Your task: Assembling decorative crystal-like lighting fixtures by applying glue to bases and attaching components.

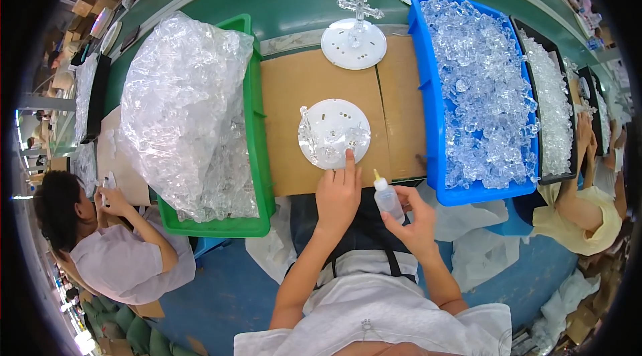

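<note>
Grip (416,219) on bottle (388,202) near piece-filled bin (430,98)

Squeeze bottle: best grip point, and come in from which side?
Probably the squeeze bottle by its wide translucent body, thumb and fingers on opposite sides, coming from the right as the right hand does. Its narrow tip leans up-left in the picture, so that end is better left free.

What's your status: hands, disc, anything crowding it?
Left hand, index finger at clear pieces on white perforated disc. Right hand gripping yellow-tipped squeeze bottle, tip up. Disc flat on cardboard; green bin left, blue bin right, both off the disc.
</note>
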A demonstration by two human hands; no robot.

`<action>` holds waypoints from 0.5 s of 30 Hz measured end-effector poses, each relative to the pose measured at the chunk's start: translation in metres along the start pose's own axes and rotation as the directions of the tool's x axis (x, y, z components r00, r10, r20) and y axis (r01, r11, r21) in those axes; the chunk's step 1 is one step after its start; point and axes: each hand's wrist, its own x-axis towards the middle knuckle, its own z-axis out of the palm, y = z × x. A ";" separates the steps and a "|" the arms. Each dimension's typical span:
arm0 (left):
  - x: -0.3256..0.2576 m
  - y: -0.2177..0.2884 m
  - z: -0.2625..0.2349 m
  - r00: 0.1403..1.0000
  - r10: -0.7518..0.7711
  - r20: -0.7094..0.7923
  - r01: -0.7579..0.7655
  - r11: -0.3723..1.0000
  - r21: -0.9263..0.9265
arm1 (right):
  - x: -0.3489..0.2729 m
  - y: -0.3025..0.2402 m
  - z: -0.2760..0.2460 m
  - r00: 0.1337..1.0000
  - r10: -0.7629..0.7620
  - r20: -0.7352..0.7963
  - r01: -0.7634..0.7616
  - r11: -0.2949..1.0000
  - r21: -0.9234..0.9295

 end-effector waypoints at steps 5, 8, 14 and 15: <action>-0.019 -0.025 -0.015 0.962 -0.220 -0.163 0.144 0.913 -0.382 | 0.006 0.005 0.011 0.997 0.025 0.077 -0.020 0.997 -0.071; -0.004 -0.026 -0.024 0.917 -0.377 -0.133 0.248 0.798 -0.550 | 0.013 0.005 0.019 0.995 0.015 0.097 -0.007 0.997 -0.078; 0.023 -0.027 -0.020 0.918 -0.396 0.013 0.293 0.657 -0.694 | 0.020 0.005 0.031 0.995 0.048 0.090 -0.035 0.989 -0.140; 0.024 -0.029 -0.020 0.913 -0.403 0.065 0.321 0.611 -0.724 | 0.020 0.005 0.031 0.995 0.048 0.093 -0.034 0.990 -0.140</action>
